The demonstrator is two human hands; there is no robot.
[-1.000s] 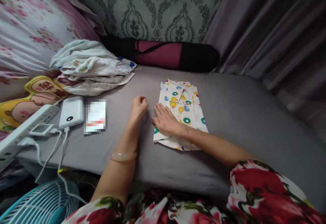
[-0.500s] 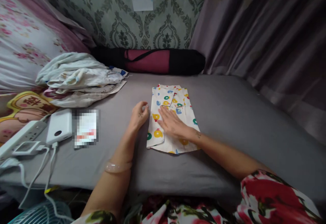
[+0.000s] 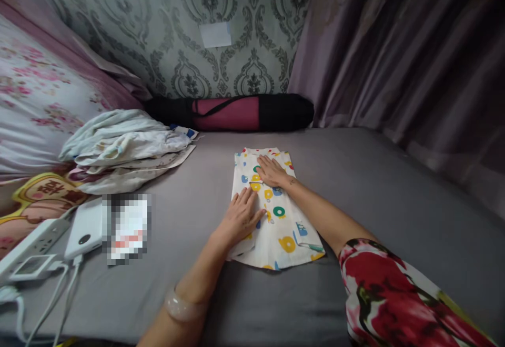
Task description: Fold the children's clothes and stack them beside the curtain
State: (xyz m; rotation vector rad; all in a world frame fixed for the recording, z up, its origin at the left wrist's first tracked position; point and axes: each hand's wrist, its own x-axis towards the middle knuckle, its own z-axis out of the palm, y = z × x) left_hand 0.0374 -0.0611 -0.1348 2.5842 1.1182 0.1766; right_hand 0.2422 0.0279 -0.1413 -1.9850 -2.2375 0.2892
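A white garment printed with yellow, green, blue and red figures lies folded inward along its sides on the grey bed sheet. My left hand rests flat on its lower left part, fingers spread and pointing away from me. Farther up, my right hand lies flat across the upper part, fingers stretched out to the left. Neither hand grips the cloth. Part of the garment's left side is hidden under my left hand.
A heap of light cloths lies at the left, with a power strip and a white power bank nearer me. A long black and pink bag lies along the wall.
My left hand has moved from the sheet beside the garment onto it. My right hand has slid up toward the garment's top. The view has tilted up.
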